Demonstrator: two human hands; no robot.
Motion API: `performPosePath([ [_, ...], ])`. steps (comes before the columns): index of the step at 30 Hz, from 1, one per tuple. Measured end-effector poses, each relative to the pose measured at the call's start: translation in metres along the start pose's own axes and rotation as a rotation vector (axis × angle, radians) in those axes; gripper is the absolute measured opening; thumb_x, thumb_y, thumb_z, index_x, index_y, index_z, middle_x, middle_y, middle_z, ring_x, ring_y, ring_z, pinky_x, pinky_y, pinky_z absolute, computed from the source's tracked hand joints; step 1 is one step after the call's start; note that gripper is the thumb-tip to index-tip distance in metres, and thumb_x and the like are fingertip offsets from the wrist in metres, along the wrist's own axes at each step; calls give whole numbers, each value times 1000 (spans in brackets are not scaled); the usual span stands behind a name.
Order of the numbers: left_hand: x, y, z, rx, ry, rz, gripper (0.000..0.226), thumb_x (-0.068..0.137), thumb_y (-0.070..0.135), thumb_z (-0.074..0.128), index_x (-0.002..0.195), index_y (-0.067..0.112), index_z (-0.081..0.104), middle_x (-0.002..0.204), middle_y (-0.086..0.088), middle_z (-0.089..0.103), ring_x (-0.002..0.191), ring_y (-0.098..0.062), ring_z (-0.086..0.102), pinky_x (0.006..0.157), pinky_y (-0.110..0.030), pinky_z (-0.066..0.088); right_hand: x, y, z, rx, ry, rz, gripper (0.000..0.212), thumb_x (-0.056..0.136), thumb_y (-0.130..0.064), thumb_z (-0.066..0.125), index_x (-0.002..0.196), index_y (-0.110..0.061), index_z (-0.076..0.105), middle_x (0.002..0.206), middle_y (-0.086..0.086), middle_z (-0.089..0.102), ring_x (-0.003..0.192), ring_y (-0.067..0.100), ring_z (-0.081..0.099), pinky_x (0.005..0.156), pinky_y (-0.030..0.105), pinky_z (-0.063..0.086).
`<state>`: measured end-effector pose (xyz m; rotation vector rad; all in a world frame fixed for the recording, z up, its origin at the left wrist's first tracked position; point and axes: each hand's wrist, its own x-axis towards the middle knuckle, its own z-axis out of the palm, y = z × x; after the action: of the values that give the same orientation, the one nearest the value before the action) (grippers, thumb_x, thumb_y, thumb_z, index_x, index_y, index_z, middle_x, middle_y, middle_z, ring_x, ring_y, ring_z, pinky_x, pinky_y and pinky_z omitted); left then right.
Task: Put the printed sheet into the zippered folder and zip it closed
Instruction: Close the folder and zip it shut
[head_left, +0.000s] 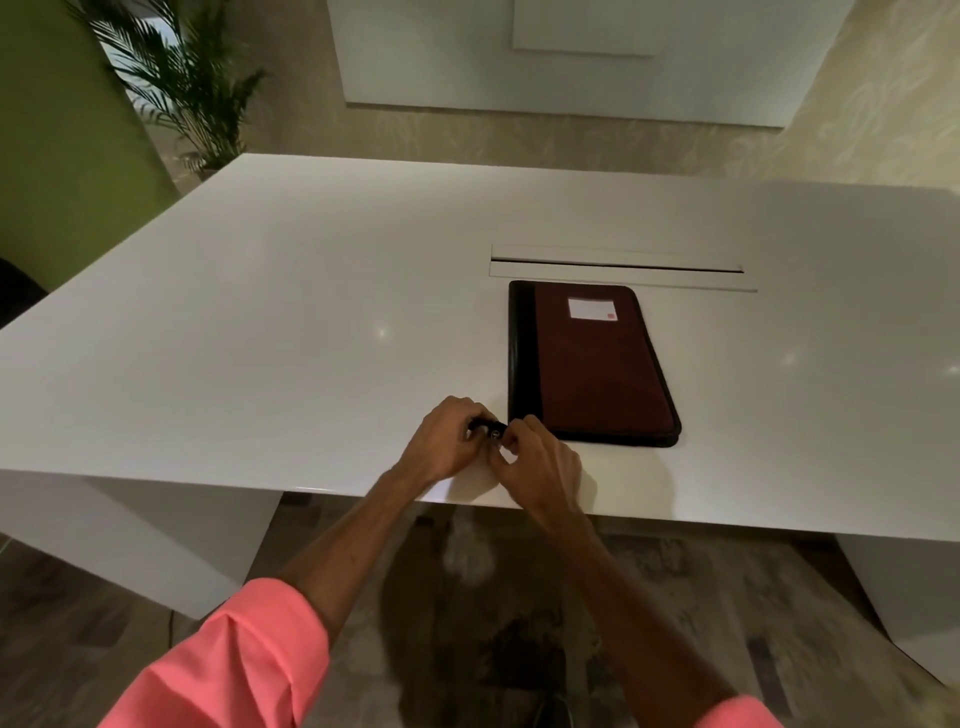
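Folder (592, 364) lies flat and closed on the white bench (260, 312), right of centre, its far edge just beside a cable slot (618, 268) in the top, its near-left corner at the hands. Dark red cover, black spine strip down the left side, white label (592, 308) near the far end. Sheet not visible anywhere; presumably already inside, cannot confirm. Left hand (441, 441) and right hand (535, 457) meet just off the near-left corner, fingers (511, 434) of both clenched around a small dark piece (485, 428), likely the zip pull or a tab at the zip's end; too small to tell. Which hand holds it and which only steadies: cannot tell. Judgement: zipping at or close to its end. Handling: folder looks stiff-boarded, moderately light, padded cover with decent grip; on the glossy bench it would slide easily under a sideways tug, so one hand should pin the corner while the other draws the pull. To lift, take the spine edge, not the zip.
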<state>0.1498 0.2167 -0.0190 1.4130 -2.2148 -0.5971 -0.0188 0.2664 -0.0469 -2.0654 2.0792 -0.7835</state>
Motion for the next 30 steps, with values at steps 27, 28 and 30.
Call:
performPosePath([
  [27, 5, -2, 0, 16, 56, -22, 15, 104, 21, 72, 109, 14, 83, 109, -5, 81, 105, -20, 68, 94, -31, 55, 0, -9, -7, -4, 39, 179, 18, 97, -28, 64, 84, -20, 56, 88, -4, 60, 68, 15, 57, 63, 31, 44],
  [28, 4, -1, 1, 25, 63, -18, 15, 104, 22, 72, 109, 15, 83, 108, -4, 80, 105, -19, 67, 95, -33, 55, 0, -5, -9, -8, 41, 193, 17, 97, -29, 66, 85, -19, 58, 89, -4, 60, 69, 15, 58, 64, 32, 47],
  [30, 1, 1, 1, 37, 75, -10, 15, 104, 25, 71, 107, 16, 82, 104, -3, 80, 103, -19, 66, 96, -37, 55, 0, 5, -14, -12, 51, 219, 16, 97, -29, 68, 87, -18, 61, 90, -4, 62, 71, 15, 60, 65, 31, 46],
])
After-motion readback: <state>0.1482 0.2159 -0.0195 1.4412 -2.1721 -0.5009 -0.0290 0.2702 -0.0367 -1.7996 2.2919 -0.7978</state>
